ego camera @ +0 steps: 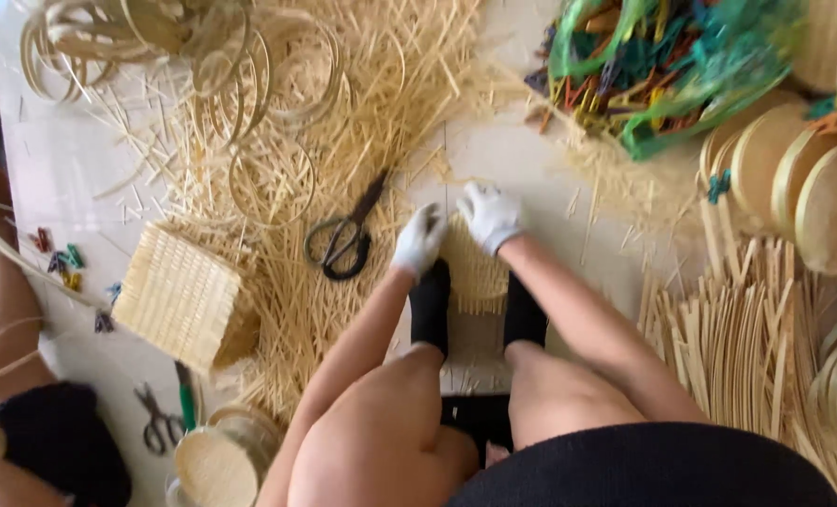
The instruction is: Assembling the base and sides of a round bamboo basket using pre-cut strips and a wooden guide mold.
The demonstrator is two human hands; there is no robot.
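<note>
Both my hands wear white gloves. My left hand [419, 240] and my right hand [490, 216] press on the far edge of a small woven bamboo mat [475, 274] that lies on the pale floor between my feet in black socks [431, 305]. Whether the fingers pinch a strip of the mat is hard to tell. Black scissors [347, 237] lie just left of my left hand on a heap of cut bamboo slivers [343, 113].
A woven square basket [186, 299] lies at left. Bamboo hoops [193, 56] sit top left, coloured clips [663, 66] top right, stacked round woven lids [794, 178] and bamboo strips [738, 338] at right. Another person's arm [5, 319], small scissors [160, 424] and a round basket [217, 465] are lower left.
</note>
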